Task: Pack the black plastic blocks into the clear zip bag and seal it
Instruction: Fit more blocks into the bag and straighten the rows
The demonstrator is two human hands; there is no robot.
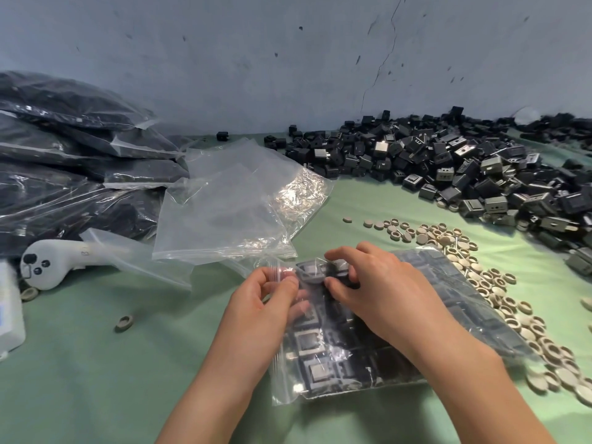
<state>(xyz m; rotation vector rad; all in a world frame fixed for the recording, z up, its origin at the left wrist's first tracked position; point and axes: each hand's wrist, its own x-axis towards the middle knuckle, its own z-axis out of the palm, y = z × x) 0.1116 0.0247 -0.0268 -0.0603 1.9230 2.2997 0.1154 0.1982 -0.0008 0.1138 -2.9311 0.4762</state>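
Step in hand: seat the last blocks (312, 339) and clear the opening before sealing. The zip bag (362, 360) lies flat on the green counter (96, 363), directly in front of the person, packed with rows of black blocks. Its mouth appears to run along the left side. Hold the lip taut with one hand and push the nearest blocks away from the zip strip, since a block under the strip would likely stop the seal. Then press the strip shut from one end to the other. The left hand (269, 302) pinches the bag's lip between thumb and fingers, wrist low over the counter. The right hand (374, 283) arches over the mouth, fingers curled, tips and thumb on a block there — whether it grips that block or only presses it cannot be told.
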